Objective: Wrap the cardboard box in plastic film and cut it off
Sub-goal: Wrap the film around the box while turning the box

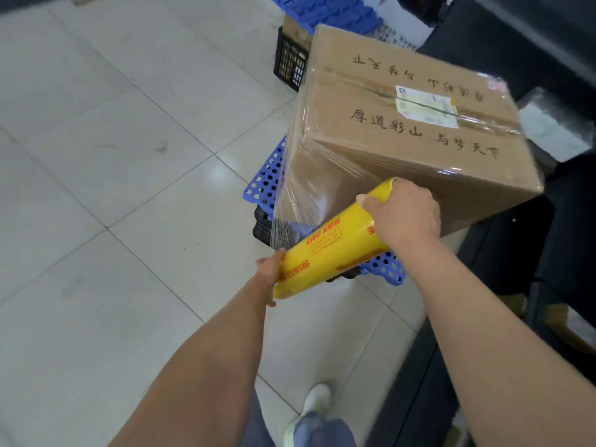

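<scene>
A brown cardboard box (403,124) with black lettering and a white label sits tilted on a blue perforated stand (266,179). Clear plastic film (298,201) covers its near left side and stretches down to a yellow film roll (332,243) held slantwise in front of the box. My right hand (403,214) grips the roll's upper end, fingers curled over it. My left hand (271,269) holds the roll's lower end, with the thumb on top and the fingers hidden behind the roll.
Pale floor tiles (113,156) spread to the left. A black crate (290,62) and blue plastic pallets (322,11) stand behind the box. Dark furniture (532,43) lines the right side. My shoe (317,398) shows at the bottom.
</scene>
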`<state>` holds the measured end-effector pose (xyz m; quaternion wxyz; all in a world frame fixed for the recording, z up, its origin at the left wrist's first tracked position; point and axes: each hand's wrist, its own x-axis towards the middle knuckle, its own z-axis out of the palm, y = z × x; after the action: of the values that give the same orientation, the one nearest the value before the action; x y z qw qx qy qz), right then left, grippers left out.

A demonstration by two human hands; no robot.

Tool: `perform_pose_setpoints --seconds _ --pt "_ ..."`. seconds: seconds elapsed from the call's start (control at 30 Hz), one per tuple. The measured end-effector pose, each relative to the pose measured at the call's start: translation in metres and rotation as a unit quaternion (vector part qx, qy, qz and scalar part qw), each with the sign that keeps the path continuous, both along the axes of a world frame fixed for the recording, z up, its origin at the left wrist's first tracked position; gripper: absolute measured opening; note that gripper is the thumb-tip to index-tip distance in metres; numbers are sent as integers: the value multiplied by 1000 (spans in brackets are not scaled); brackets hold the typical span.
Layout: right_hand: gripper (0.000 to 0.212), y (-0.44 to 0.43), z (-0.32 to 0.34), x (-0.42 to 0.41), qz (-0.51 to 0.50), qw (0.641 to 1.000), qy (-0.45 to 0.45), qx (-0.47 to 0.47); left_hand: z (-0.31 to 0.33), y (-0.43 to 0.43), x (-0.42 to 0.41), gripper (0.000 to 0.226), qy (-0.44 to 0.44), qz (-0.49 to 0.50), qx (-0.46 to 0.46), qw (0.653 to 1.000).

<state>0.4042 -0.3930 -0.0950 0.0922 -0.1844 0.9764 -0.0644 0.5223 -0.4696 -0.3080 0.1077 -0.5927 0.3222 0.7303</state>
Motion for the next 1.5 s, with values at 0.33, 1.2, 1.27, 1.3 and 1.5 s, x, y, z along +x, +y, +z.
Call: perform_pose_setpoints --seconds 0.33,1.2,1.27,1.3,1.5 --pt "41 44 7 -33 163 987 -3 -9 5 64 -16 66 6 154 -36 987" --pt "52 63 1 -129 414 905 -90 42 -7 169 -111 67 -55 415 -77 905" --pt "42 71 -3 -132 436 895 -91 36 -10 183 -116 59 -46 448 -69 890" --pt "43 73 -4 -133 439 893 -92 30 -12 188 -119 59 -44 458 -65 885" --pt "48 77 10 -134 471 881 -29 36 -14 208 -144 66 -23 486 -45 872"
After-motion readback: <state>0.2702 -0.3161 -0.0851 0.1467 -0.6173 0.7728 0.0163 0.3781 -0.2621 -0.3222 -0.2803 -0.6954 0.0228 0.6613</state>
